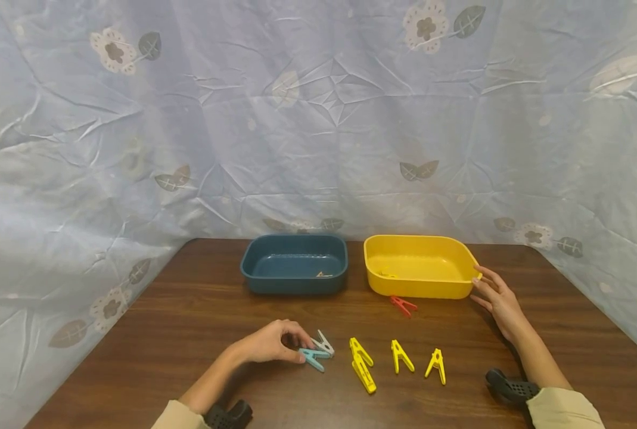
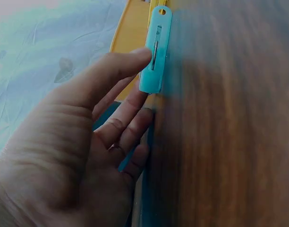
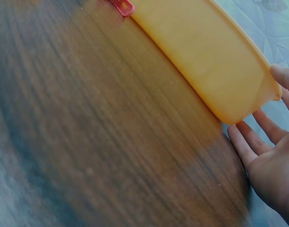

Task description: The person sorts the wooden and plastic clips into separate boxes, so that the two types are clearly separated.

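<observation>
My left hand (image 1: 277,342) pinches a light blue clothespin (image 1: 315,357) between thumb and fingers, low over the table. In the left wrist view the thumb lies on the flat side of this clothespin (image 2: 156,52). Right behind it is a pale grey-white clothespin (image 1: 323,342). My right hand (image 1: 500,301) is at the right end of the yellow bin (image 1: 420,290). In the right wrist view its thumb touches the bin's rim, and the other fingers reach out fairly straight beside the end wall.
A dark blue bin (image 1: 294,286) stands left of the yellow one, with a small tan piece (image 1: 323,274) inside. A red clothespin (image 1: 403,305) lies before the yellow bin. Several yellow clothespins (image 1: 402,356) lie on the brown table (image 1: 189,310), backed by a floral curtain (image 1: 318,149).
</observation>
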Motion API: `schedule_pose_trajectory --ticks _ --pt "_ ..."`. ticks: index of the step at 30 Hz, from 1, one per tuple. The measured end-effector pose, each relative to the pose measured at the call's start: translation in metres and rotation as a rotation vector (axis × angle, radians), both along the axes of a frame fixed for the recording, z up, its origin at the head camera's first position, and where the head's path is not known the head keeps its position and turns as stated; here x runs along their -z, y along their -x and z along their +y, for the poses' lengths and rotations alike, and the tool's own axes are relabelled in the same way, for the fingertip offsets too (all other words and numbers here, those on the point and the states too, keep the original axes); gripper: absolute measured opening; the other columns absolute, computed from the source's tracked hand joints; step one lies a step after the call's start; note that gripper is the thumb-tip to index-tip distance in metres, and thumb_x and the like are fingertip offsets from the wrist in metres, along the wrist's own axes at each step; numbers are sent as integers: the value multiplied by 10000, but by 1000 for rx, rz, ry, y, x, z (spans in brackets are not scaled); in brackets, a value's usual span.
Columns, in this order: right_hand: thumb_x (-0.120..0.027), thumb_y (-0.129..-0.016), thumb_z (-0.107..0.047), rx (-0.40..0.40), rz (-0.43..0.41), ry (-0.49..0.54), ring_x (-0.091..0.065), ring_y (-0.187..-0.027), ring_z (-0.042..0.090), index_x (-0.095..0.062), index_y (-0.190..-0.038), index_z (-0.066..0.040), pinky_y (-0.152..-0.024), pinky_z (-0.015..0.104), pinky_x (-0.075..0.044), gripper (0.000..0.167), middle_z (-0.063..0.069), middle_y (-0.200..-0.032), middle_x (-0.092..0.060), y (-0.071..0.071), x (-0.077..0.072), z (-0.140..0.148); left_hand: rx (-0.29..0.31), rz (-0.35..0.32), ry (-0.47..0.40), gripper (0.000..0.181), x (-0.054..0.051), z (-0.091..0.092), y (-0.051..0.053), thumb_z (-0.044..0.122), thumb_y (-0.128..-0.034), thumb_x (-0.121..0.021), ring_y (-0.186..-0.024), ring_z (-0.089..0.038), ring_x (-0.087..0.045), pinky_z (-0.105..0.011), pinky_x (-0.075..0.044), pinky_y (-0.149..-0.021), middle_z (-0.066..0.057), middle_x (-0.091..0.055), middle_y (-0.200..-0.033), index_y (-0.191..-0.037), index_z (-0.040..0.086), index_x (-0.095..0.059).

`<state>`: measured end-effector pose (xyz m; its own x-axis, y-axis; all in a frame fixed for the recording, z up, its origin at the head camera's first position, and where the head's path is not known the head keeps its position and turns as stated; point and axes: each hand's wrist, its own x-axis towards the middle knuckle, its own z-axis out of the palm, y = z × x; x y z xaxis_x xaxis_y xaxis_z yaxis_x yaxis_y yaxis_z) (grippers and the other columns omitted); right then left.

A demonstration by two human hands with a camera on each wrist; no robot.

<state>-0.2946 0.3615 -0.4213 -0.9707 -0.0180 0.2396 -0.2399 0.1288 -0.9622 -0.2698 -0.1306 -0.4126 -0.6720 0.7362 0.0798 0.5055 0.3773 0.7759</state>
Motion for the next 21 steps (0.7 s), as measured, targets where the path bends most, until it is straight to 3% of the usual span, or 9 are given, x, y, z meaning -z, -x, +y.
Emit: schedule_pose_trajectory --ticks 8,21 --pt "-448 -981 -273 -7 -7 5 -445 -1041 17 -218 -1450 -84 -818 188 -449 555 270 -1374 -142 -1 -1 0 13 38 26 218 2 2 -1 235 -763 -757 -831 -135 -490 -305 -394 -742 102 -597 -900 -970 200 -698" --pt "-448 -983 -242 -25 4 37 -456 -1044 20 -228 -1445 -79 -819 192 -452 538 228 -1359 -178 -1 0 0 31 -13 -32 199 3 2 1 168 -784 -738 -753 -94 -505 -230 -429 -652 62 -605 -891 -976 128 -705"
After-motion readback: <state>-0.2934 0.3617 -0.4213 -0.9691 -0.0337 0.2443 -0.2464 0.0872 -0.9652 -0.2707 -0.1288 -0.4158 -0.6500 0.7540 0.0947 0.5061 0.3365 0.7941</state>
